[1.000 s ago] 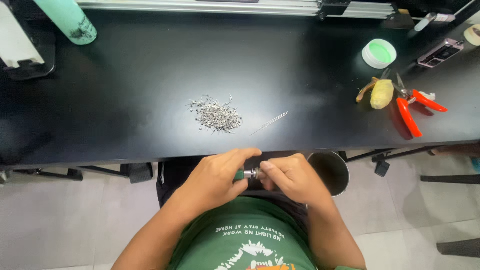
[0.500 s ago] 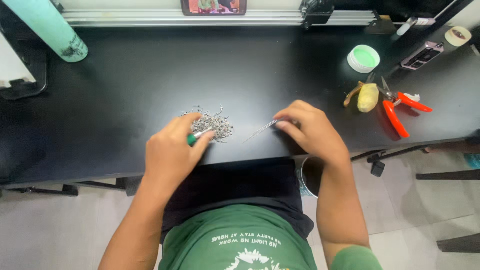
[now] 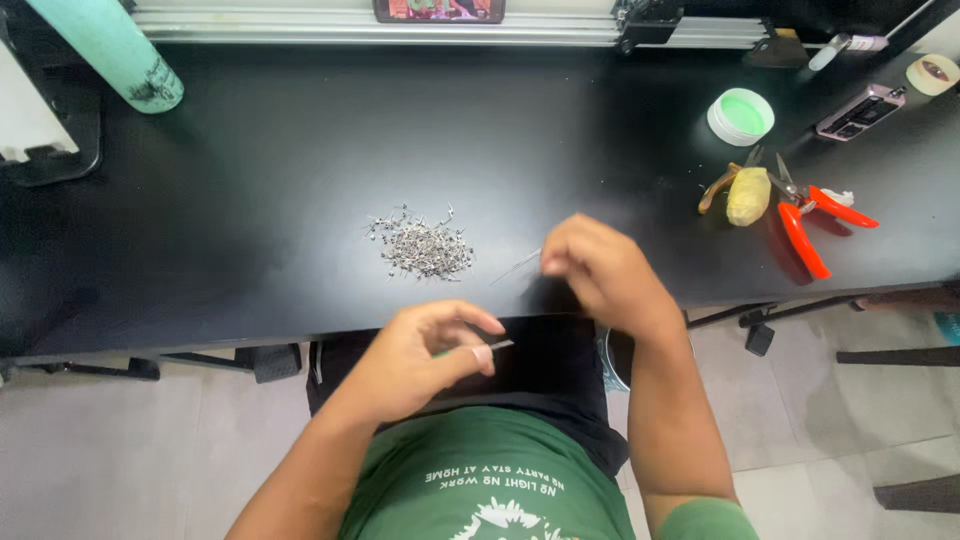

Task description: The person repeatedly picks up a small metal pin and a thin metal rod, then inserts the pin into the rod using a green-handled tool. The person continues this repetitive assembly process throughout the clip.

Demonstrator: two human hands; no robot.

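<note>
Left hand (image 3: pixel 420 352) curled; right hand (image 3: pixel 600 268) raised

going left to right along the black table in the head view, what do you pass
teal bottle → pile of small metal parts → right hand → green-lidded round tub → yellow-handled tool → red-handled pliers → tape roll

Black table (image 3: pixel 250 250) with metal-parts pile (image 3: pixel 420 245), red pliers (image 3: pixel 815 220), green-lidded jar (image 3: pixel 741 116).
</note>
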